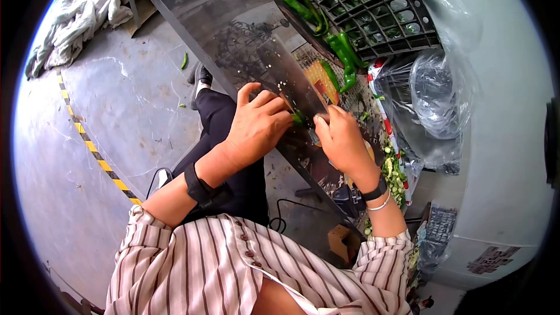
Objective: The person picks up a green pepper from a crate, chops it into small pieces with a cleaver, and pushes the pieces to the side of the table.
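My right hand (343,140) grips a wide-bladed cleaver (291,76) by its handle, with the blade slanting up and left over the dark table (198,0). Bits of pepper and seeds stick to the blade. Close against the blade, my left hand (259,121) has its fingers curled on a green pepper (297,119), of which only a small end shows. Beyond the blade, whole long green peppers (349,61) lie on the littered tabletop. Chopped green pepper pieces (394,178) are heaped along the table's right side, past my right wrist.
A black plastic crate (373,11) stands at the far right, beside more long peppers (294,0). Clear plastic-wrapped bundles (437,96) sit to the right. On the floor are a cloth pile (81,14), black-and-yellow tape (99,160), a stray pepper (184,60) and a cable (283,210).
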Demonstrator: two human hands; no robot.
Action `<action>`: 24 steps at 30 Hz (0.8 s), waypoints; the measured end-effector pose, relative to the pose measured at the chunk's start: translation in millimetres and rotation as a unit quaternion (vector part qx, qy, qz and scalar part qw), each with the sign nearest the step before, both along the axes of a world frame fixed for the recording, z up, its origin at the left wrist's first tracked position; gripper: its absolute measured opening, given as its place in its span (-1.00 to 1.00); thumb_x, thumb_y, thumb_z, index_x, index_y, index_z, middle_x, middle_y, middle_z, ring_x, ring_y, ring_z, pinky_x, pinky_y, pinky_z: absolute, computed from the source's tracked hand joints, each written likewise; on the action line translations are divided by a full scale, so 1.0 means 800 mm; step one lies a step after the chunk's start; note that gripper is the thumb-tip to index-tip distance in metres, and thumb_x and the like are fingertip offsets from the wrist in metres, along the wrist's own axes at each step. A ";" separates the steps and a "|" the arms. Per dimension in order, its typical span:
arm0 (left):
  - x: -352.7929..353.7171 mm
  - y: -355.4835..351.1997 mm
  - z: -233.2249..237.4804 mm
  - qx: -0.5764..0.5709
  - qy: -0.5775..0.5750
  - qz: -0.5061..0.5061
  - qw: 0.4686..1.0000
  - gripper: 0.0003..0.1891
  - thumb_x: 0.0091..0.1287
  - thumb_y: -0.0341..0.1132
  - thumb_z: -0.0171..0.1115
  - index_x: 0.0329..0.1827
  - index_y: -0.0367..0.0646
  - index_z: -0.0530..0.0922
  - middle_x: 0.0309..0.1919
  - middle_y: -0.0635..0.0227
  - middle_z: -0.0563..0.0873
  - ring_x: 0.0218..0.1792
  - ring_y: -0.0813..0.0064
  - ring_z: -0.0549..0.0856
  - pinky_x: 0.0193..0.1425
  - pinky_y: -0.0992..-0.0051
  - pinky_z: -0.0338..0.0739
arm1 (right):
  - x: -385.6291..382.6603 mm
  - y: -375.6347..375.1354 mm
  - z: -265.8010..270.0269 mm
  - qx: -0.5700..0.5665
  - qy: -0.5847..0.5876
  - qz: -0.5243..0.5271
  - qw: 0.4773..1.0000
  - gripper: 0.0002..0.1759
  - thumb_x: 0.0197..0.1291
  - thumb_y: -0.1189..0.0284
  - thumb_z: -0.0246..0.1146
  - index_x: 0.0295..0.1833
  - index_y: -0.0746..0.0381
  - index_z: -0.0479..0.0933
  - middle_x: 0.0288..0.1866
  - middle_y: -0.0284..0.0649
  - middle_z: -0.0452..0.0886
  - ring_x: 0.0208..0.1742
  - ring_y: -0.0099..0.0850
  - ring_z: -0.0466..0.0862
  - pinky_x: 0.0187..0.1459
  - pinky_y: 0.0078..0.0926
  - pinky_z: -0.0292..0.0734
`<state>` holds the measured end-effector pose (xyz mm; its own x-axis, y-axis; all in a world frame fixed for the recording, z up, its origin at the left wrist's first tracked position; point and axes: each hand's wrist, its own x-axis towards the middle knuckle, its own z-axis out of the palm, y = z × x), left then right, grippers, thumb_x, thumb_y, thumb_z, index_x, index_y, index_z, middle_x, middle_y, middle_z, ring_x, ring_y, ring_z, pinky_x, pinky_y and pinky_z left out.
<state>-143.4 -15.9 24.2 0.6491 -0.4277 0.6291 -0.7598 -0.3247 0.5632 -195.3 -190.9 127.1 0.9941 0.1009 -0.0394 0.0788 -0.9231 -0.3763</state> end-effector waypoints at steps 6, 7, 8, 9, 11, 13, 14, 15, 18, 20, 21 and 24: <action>-0.002 -0.001 -0.003 0.008 -0.003 0.004 1.000 -0.90 0.09 -0.32 0.41 -0.33 0.04 0.68 -0.33 0.53 0.59 -0.11 0.45 0.58 0.36 0.14 0.23 | 0.011 -0.010 -0.009 0.013 -0.049 0.003 0.999 -0.78 0.34 0.45 0.14 -0.29 0.43 0.44 -0.31 0.17 0.54 -0.24 0.16 0.56 -0.22 -0.02 0.45; -0.001 0.000 -0.004 0.002 -0.007 0.008 1.000 -0.91 0.09 -0.32 0.41 -0.34 0.04 0.67 -0.34 0.53 0.59 -0.11 0.45 0.58 0.36 0.14 0.23 | 0.013 -0.010 -0.008 0.013 -0.043 0.005 0.999 -0.78 0.34 0.45 0.14 -0.29 0.43 0.44 -0.31 0.16 0.54 -0.25 0.16 0.55 -0.22 -0.02 0.45; 0.000 0.000 -0.004 0.003 -0.009 0.010 1.000 -0.91 0.09 -0.32 0.41 -0.34 0.04 0.67 -0.34 0.53 0.59 -0.11 0.45 0.58 0.36 0.14 0.23 | 0.013 -0.009 -0.005 0.014 -0.046 0.007 0.999 -0.78 0.34 0.45 0.14 -0.29 0.43 0.44 -0.31 0.16 0.54 -0.25 0.16 0.55 -0.22 -0.02 0.45; -0.001 0.000 -0.004 0.009 -0.004 0.008 1.000 -0.91 0.09 -0.32 0.41 -0.34 0.04 0.67 -0.34 0.53 0.59 -0.11 0.45 0.58 0.36 0.14 0.23 | 0.010 -0.006 0.000 0.011 -0.045 0.002 0.999 -0.78 0.33 0.46 0.14 -0.29 0.43 0.44 -0.31 0.16 0.54 -0.25 0.17 0.55 -0.21 -0.03 0.45; 0.001 0.001 -0.003 0.014 0.002 0.009 1.000 -0.91 0.10 -0.32 0.41 -0.35 0.04 0.67 -0.33 0.53 0.60 -0.11 0.45 0.58 0.36 0.14 0.23 | 0.005 -0.002 0.010 0.006 -0.042 -0.002 0.999 -0.79 0.33 0.46 0.14 -0.29 0.42 0.44 -0.32 0.15 0.55 -0.26 0.17 0.55 -0.21 -0.03 0.44; 0.000 0.000 -0.002 0.021 0.006 0.004 1.000 -0.91 0.10 -0.32 0.40 -0.34 0.04 0.67 -0.33 0.53 0.60 -0.11 0.45 0.58 0.36 0.14 0.23 | -0.004 0.002 0.018 0.003 -0.021 -0.001 1.000 -0.79 0.33 0.46 0.14 -0.28 0.42 0.44 -0.30 0.15 0.54 -0.25 0.17 0.54 -0.20 -0.04 0.44; 0.000 0.000 -0.002 0.020 0.009 0.002 1.000 -0.91 0.10 -0.32 0.40 -0.34 0.04 0.67 -0.33 0.53 0.60 -0.11 0.45 0.58 0.36 0.14 0.23 | -0.008 0.003 0.019 0.002 -0.018 -0.003 1.000 -0.79 0.33 0.46 0.14 -0.28 0.42 0.44 -0.30 0.15 0.54 -0.25 0.17 0.54 -0.20 -0.04 0.44; 0.000 -0.001 -0.003 0.009 0.005 0.006 1.000 -0.91 0.10 -0.32 0.40 -0.34 0.03 0.67 -0.33 0.53 0.60 -0.12 0.45 0.58 0.36 0.14 0.24 | -0.012 0.003 0.020 -0.004 -0.012 0.004 1.000 -0.79 0.33 0.46 0.15 -0.26 0.42 0.44 -0.28 0.14 0.53 -0.24 0.17 0.54 -0.20 -0.04 0.44; 0.000 -0.001 -0.003 0.002 0.005 0.006 1.000 -0.90 0.10 -0.32 0.41 -0.33 0.03 0.67 -0.33 0.52 0.60 -0.12 0.45 0.58 0.36 0.15 0.24 | -0.021 0.003 0.018 -0.013 0.003 0.012 1.000 -0.80 0.34 0.45 0.15 -0.24 0.42 0.43 -0.26 0.14 0.52 -0.22 0.17 0.54 -0.20 -0.03 0.44; 0.000 0.000 -0.003 0.007 0.009 0.004 1.000 -0.90 0.10 -0.32 0.41 -0.33 0.03 0.67 -0.34 0.52 0.60 -0.13 0.45 0.58 0.36 0.15 0.24 | -0.021 0.004 0.017 -0.016 0.011 0.015 1.000 -0.79 0.34 0.45 0.14 -0.23 0.42 0.43 -0.25 0.14 0.52 -0.20 0.17 0.54 -0.19 -0.03 0.44; 0.000 0.001 -0.003 0.009 0.008 0.003 1.000 -0.89 0.09 -0.32 0.42 -0.32 0.03 0.68 -0.33 0.53 0.61 -0.12 0.45 0.58 0.36 0.15 0.24 | -0.021 0.005 0.017 -0.018 0.025 0.007 0.999 -0.79 0.34 0.45 0.14 -0.24 0.42 0.44 -0.25 0.14 0.52 -0.20 0.17 0.54 -0.18 -0.02 0.45; -0.002 0.004 -0.007 -0.005 0.006 0.006 1.000 -0.85 0.08 -0.31 0.44 -0.28 0.05 0.69 -0.30 0.53 0.62 -0.11 0.45 0.59 0.35 0.14 0.25 | -0.018 0.007 0.017 -0.028 0.040 0.006 0.999 -0.79 0.34 0.45 0.13 -0.24 0.42 0.44 -0.24 0.15 0.52 -0.20 0.18 0.54 -0.18 -0.01 0.45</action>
<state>-144.9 -12.9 18.9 0.6622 -0.4132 0.6252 -0.7486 -0.3275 0.5764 -209.9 -185.6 140.6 0.9864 0.1078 -0.1237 0.0615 -0.9419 -0.3302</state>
